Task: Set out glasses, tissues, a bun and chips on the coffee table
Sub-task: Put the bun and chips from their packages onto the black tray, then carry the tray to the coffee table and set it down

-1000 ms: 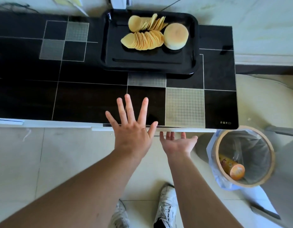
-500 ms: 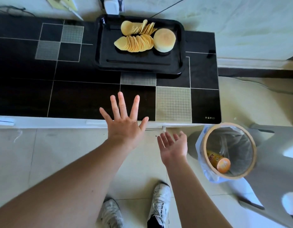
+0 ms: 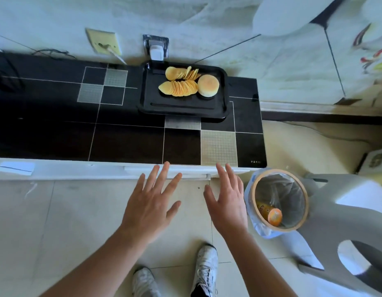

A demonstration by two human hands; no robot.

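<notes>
Looking down over the coffee table [image 3: 57,125], I have both hands out in front of me and neither one holds anything. My left hand [image 3: 150,202] is spread flat, palm down, fingers straight and fanned, its fingertips just short of the table's near white edge. My right hand [image 3: 227,200] sits just beside it, also released, fingers straight and close together, tips reaching that same edge.

On the table, the black tray [image 3: 181,108] lies toward the far right corner, up near the wall. Inside it the chips [image 3: 178,88] are fanned in two overlapping rows across the far half, and the bun [image 3: 208,85] rests flat at the right end of the nearer row, touching it. The near half of the tray shows bare black.

Off the table's right end, on the floor, stands a round bin [image 3: 279,200] lined with a clear bag, close to my right hand; an orange-capped tube [image 3: 271,214] lies tilted inside it. A grey plastic chair [image 3: 346,221] stands just past the bin, farther from the table.

Behind the tray, on the wall, I see a white plug [image 3: 156,51] in a socket, and my white sneakers [image 3: 205,271] show on the tiles below my arms
</notes>
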